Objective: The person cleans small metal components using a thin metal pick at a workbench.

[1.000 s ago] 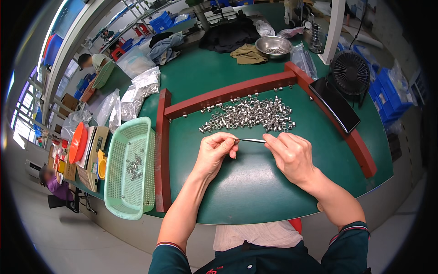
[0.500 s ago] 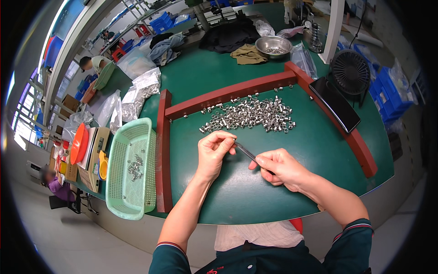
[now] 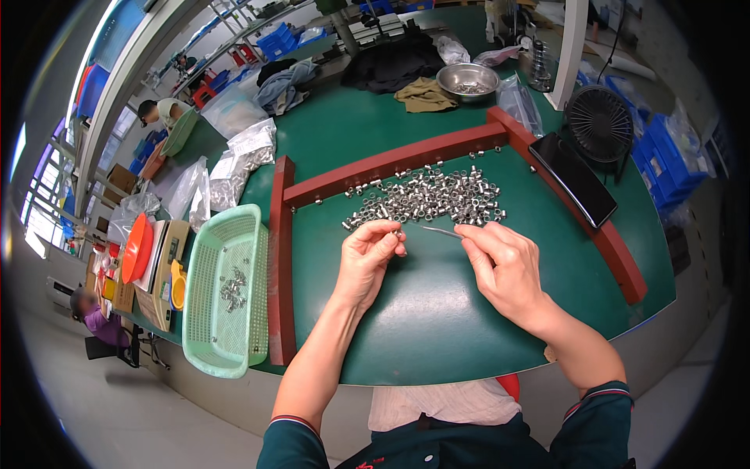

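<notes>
My left hand (image 3: 366,262) is closed in a pinch on a small shiny metal ring (image 3: 398,233), mostly covered by the fingertips. My right hand (image 3: 506,270) grips a slim pointed metal tool (image 3: 441,231); its thin tip points left toward the ring, with a gap between them. Most of the tool is hidden inside my fingers, so I cannot tell its exact kind. Just beyond both hands, a heap of small silver metal rings (image 3: 437,194) lies on the green tabletop (image 3: 406,313).
A red-brown frame (image 3: 391,162) borders the heap on three sides. To its left stands a pale green basket (image 3: 205,313) with some metal pieces inside. A phone (image 3: 574,180) rests on the right bar beside a black fan (image 3: 599,121). A steel bowl (image 3: 469,80) sits at the back.
The tool's tip has drawn away from the ring. My right hand has turned and moved slightly right and up, now covering the tool's dark handle. My left hand has barely moved.
</notes>
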A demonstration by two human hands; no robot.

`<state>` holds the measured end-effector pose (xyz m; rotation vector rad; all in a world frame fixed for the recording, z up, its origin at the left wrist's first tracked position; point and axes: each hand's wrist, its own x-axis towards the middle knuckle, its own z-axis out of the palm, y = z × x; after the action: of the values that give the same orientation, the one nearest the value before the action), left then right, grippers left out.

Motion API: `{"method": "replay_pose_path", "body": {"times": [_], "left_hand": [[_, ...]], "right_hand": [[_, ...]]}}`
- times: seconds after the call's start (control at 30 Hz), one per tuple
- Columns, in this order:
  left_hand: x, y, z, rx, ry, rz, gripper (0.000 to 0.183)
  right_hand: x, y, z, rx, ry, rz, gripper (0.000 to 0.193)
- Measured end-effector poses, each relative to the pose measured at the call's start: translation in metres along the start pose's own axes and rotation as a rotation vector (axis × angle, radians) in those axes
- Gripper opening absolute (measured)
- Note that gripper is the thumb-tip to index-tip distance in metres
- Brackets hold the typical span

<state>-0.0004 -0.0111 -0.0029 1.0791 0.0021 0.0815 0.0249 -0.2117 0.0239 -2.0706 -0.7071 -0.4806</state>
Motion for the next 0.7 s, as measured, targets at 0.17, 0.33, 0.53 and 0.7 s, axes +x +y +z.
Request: {"method": "replay_pose_path", "body": {"times": [0.17,0.33,0.53,0.7], "left_hand": [[0.0013,0.0000,0.0026,0.046,0.016,0.010,0.014],[0.0006,-0.0029,-0.0015,0.171,-0.004,0.059,0.017],[0.0005,-0.0035,0.0010,0.208,0.003,0.113,0.017],[0.0002,-0.0029,0.0009,0.227,0.000,0.115,0.016]], "right_hand": [[-0.0016,0.0006,0.0017,-0.062,0.011,-0.110,0.016],[-0.0032,0.0014,0.0033,-0.082,-0.007,-0.105,0.014],[-0.0032,0.0011,0.0030,-0.071,-0.001,-0.122,0.016],[-0.0051,0.0024,0.0051,-0.075,-0.012,-0.123,0.016]]}}
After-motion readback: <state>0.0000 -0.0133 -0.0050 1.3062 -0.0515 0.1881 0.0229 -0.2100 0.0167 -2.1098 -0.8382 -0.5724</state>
